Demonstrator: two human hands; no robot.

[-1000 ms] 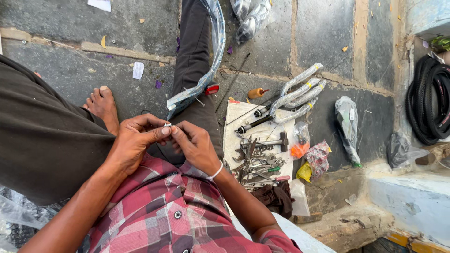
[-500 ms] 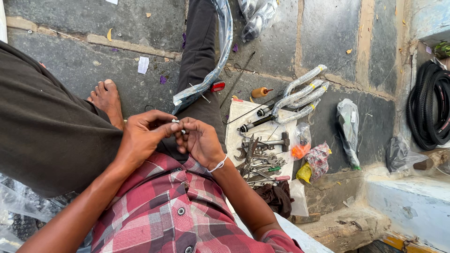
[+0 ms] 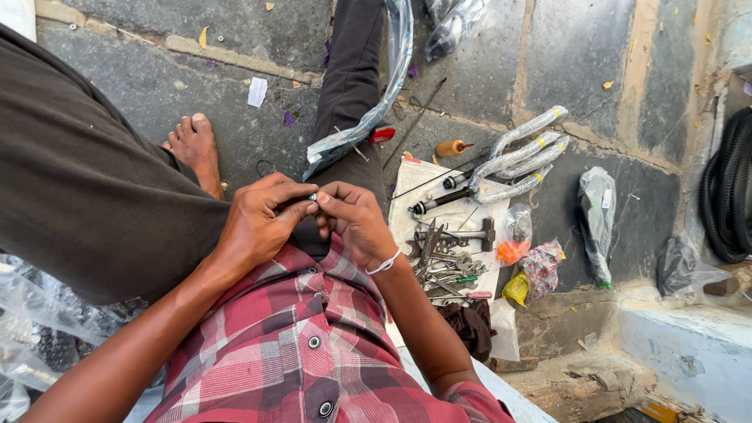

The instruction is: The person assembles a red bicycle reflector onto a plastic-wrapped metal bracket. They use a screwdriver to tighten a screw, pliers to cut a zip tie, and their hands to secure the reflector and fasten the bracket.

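Both hands meet above the lap: left hand (image 3: 262, 223) and right hand (image 3: 352, 219) pinch one small metal part (image 3: 312, 197) between their fingertips, fingers closed on it. Beneath them lie a plaid shirt (image 3: 313, 345) and dark trousers (image 3: 94, 196). Just right, on the stone floor (image 3: 595, 63), a white sheet (image 3: 407, 211) carries loose wrenches (image 3: 435, 254) and a hammer (image 3: 466, 233). Small bags (image 3: 533, 266) and a dark rag (image 3: 468, 325) sit beside it. Farther off: wrapped tubes (image 3: 525, 153), a bare foot (image 3: 196, 149), a plastic-wrapped rim (image 3: 368, 117), black tyres (image 3: 732, 196) at the far right.
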